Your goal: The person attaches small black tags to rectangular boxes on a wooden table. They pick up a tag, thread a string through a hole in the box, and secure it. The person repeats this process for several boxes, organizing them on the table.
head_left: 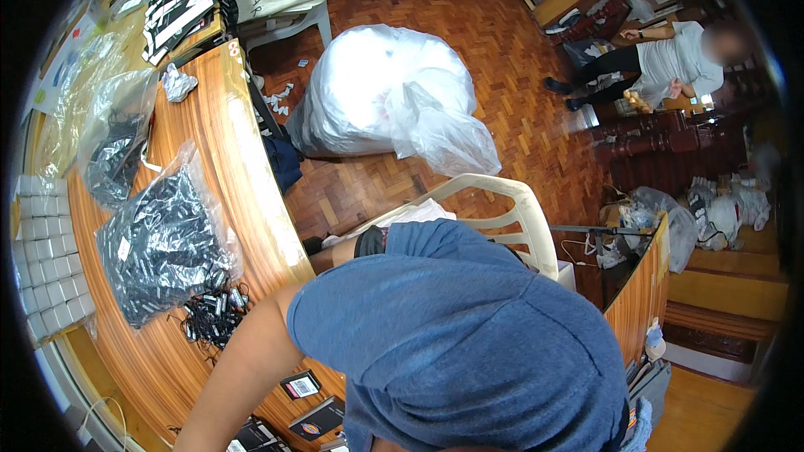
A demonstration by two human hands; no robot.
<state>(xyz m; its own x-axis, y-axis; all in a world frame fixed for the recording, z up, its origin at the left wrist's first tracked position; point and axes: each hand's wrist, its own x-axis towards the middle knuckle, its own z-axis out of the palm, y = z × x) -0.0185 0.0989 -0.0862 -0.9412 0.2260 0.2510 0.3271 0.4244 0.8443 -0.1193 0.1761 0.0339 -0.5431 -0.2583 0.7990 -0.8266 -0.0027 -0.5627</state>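
Neither of my hands shows. A bare arm [251,360] below a blue sleeve [352,310] runs over the wood-grain table to the lower left, where the picture cuts it off before the hand. Beside this arm lies a small heap of black corded pieces [213,315]. A clear plastic bag [167,243] packed with small black pieces rests just beyond the heap. Under the arm's near side are flat black boxes [321,418] and a smaller black box with a white label [300,385]. What the hands hold or touch is hidden.
The wood-grain table [243,176] carries another clear bag [121,151], crumpled paper [178,82] and stacked small grey boxes [52,259]. A big stuffed plastic bag [377,88] stands on the parquet floor. A white plastic chair [532,222] is close. Another person [678,63] stands far right.
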